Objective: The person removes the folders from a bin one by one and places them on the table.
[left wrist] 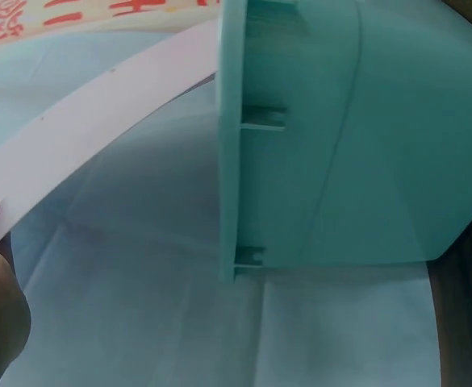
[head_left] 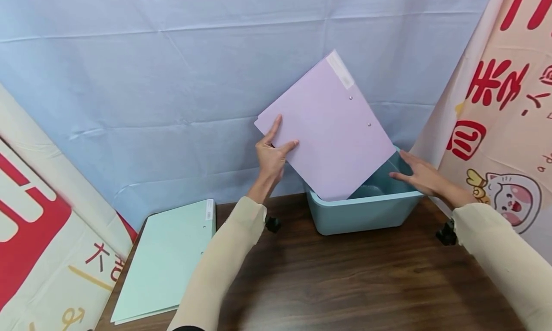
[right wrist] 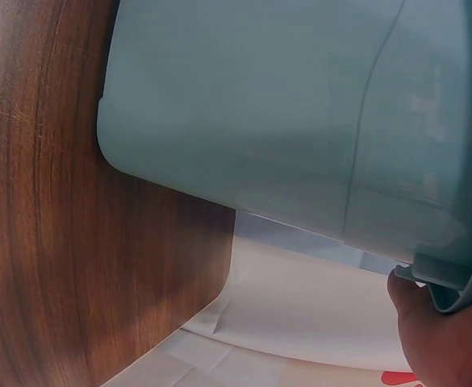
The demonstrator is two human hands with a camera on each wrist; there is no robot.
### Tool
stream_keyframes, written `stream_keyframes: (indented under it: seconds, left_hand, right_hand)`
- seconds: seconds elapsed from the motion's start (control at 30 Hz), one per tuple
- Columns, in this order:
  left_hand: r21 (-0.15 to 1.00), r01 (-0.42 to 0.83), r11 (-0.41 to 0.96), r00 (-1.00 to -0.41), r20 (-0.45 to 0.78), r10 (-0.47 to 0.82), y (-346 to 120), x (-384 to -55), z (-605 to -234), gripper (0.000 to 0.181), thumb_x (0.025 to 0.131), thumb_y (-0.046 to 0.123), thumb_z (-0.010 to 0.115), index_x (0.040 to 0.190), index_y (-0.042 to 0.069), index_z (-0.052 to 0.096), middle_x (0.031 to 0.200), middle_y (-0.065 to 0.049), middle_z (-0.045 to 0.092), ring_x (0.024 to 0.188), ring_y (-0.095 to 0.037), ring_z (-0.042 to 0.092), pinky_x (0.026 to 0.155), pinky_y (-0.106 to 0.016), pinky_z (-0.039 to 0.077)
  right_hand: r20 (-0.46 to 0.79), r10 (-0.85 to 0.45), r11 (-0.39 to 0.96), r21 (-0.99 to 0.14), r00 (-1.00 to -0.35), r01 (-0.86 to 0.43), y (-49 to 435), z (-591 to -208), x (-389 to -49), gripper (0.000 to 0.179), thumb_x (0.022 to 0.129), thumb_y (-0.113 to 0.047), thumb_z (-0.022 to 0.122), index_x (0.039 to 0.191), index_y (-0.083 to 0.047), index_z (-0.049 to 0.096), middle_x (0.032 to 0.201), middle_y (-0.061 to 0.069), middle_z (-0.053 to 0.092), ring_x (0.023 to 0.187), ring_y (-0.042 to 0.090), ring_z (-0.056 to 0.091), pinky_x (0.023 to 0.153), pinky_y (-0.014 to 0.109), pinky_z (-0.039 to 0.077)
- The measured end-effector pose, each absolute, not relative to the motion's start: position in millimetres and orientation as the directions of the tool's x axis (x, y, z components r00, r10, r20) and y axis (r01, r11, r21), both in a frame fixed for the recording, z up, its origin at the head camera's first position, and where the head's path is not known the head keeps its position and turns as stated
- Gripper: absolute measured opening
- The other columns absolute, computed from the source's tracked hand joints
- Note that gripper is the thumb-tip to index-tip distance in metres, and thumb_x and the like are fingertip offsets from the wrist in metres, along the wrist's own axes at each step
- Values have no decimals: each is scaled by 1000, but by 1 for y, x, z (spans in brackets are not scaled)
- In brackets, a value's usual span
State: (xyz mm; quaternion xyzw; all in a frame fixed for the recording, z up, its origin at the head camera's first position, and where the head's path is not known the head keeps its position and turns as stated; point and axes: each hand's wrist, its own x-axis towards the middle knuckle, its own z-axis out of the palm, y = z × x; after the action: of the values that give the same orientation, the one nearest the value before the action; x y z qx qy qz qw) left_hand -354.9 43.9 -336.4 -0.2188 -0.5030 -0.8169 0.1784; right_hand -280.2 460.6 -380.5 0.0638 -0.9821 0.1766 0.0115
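Observation:
My left hand grips a light purple file folder by its left side, thumb across the front. The folder is tilted, with a white label near its top corner and two rivets along one edge. Its lower corner reaches into a teal plastic bin. In the left wrist view the folder appears as a narrow strip running behind the bin's rim. My right hand holds the bin's right end, thumb over the inside and a fingertip under the rim from outside.
Mint green folders lie stacked on the left of the dark wooden table. A pale blue cloth hangs behind the bin. Printed cloths stand at the left and right, the right one close beside the bin.

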Motion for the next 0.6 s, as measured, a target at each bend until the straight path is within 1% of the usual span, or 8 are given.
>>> stream_keyframes:
  seconds: [0.3, 0.6]
  left_hand:
    - [704, 508, -497, -840, 533, -104, 22, -353, -325, 89, 73, -28, 80, 148, 15, 62, 156, 2, 57, 140, -17, 56, 112, -37, 51]
    - [651, 552, -522, -810, 567, -150, 1, -348, -308, 91, 72, -31, 78, 151, 10, 58, 157, 1, 56, 138, -17, 57, 106, -36, 55]
  right_hand:
    - [62, -129, 924, -355, -990, -143, 461, -383, -281, 99, 106, -51, 57, 166, 6, 2, 168, 40, 10, 151, 63, 16, 115, 82, 17]
    - [66, -137, 924, -352, -988, -151, 462, -383, -281, 99, 106, -50, 58, 167, 5, 2, 168, 39, 10, 152, 63, 15, 116, 82, 17]
